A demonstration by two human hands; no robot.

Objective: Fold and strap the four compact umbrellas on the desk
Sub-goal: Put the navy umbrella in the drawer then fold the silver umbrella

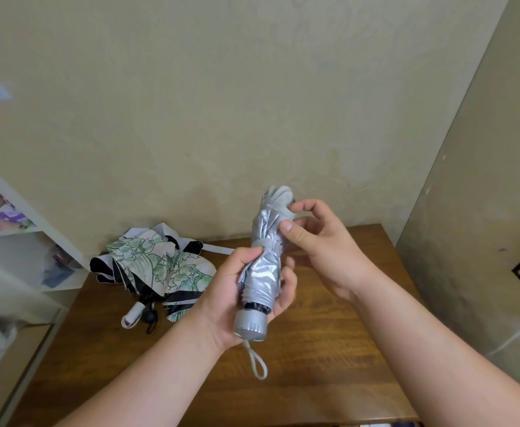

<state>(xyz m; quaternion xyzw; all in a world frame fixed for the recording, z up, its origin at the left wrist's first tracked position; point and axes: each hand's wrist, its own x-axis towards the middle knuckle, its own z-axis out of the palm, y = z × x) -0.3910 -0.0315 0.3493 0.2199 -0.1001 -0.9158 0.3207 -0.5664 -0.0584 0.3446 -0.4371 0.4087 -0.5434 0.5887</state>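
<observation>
silver umbrella (263, 272), centre frame, gripped by left hand (237, 291); strap (263, 243) looks closed. right hand (320, 241) pinches top folds. next: tidy them.

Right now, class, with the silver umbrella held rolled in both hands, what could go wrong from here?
1. The left hand alone grips the silver umbrella; if it loosens, the roll may spring open.
2. The right hand only pinches loose fabric near the tip, so folds may bunch.
3. The floral umbrella sprawls unfolded beside the hands and could snag.
</observation>
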